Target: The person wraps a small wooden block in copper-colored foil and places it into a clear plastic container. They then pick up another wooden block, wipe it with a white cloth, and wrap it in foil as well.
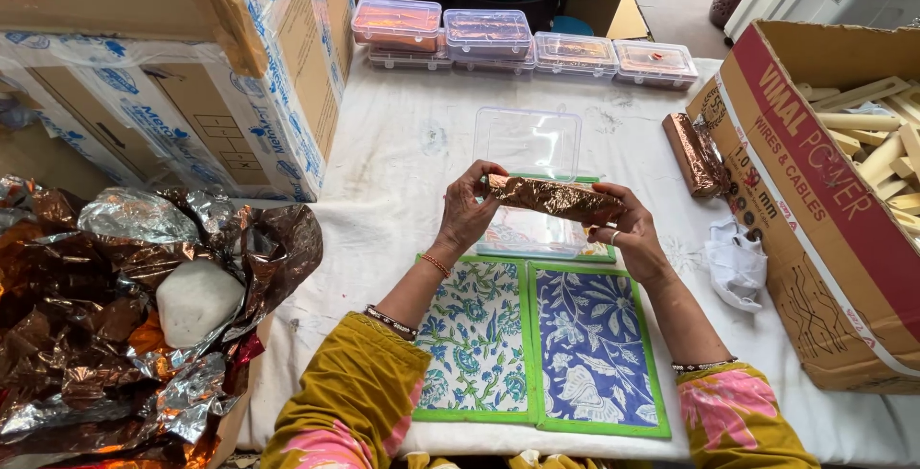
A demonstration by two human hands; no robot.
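Wrapping step in hand, by the look of it — a long bar in copper foil (554, 198) held level between both hands, above an open clear plastic box (529, 148) on the table (383, 172). Left hand (470, 208) pinching one end of the bar, right hand (628, 231) closed around the other end, fingers pressing the foil. Just below, two printed cloth pouches (537, 344) with green edges, lying side by side. Probably next — smoothing the foil ends, then lowering the bar into the box; calls for a gentle grip, not tearing the foil.
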